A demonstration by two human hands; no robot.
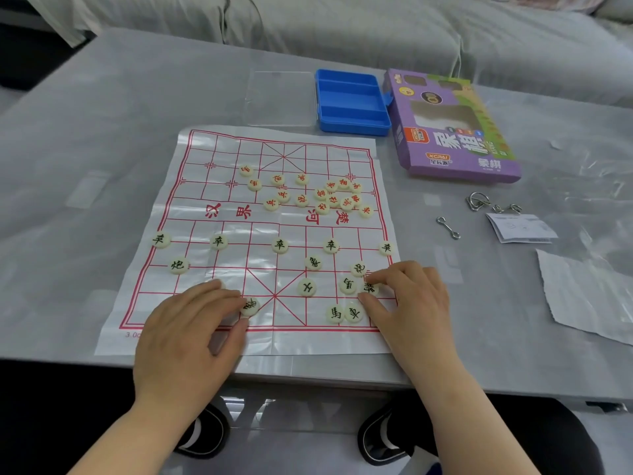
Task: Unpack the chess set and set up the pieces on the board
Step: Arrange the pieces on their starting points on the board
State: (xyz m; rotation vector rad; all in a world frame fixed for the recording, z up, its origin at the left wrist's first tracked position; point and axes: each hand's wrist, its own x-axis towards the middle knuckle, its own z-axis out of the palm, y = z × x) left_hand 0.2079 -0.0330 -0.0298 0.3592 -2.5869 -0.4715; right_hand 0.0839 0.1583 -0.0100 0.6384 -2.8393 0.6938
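Under the hands, on the desk [102,114], lies the board [239,221], a creased plastic sheet with a red grid. The left hand [185,334] pinches a black piece [250,306] between fingertip and thumb, close to the board's near edge. The right hand [407,303] pinches a second piece [370,288] the same way, by the board's right edge.

Between the hands sit more black-lettered discs [306,287], some touching, two of them just beside the right thumb. Just beyond the hands five pawns [280,245] stand in a row across the board, and a cannon [178,265] sits beyond the left hand. Farther off, past the red lettering, the red pieces [322,195] lie in a loose cluster, several touching.

Beyond the board, a blue tray [352,101] lies with a clear lid [281,97] at its left side and a purple box [452,132] on its right. Out past the right hand are metal rings [478,200], a hook [448,228], a leaflet [520,228] and crumpled paper [582,296]. Grey fabric [342,22] lies along the desk's far side. Below the wrists, under the desk, two shoes [205,430] show.
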